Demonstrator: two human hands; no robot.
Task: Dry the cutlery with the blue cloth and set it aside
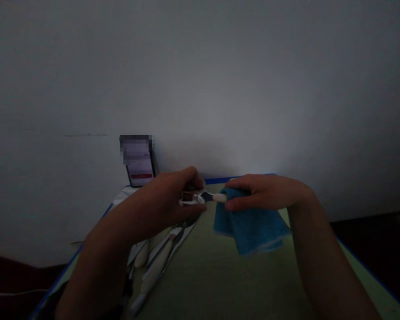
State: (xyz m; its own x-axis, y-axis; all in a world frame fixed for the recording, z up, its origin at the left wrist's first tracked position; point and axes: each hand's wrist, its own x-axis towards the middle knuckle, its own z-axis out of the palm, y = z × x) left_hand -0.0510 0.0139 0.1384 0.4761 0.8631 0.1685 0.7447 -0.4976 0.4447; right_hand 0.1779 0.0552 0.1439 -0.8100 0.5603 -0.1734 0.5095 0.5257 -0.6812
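Observation:
A kitchen utensil with a shiny, open metal head and a cream handle is held level above the table, between both hands. My left hand is closed around its metal head, fingers above and thumb below. My right hand grips a blue cloth wrapped over the end of the cream handle. The cloth's lower part hangs down in folds. The exact kind of utensil cannot be made out in the dim light.
Several metal utensils with cream handles lie at the left of the green-topped table, partly behind my left forearm. A phone stands upright near the back left. A pale wall rises behind the table's blue edge.

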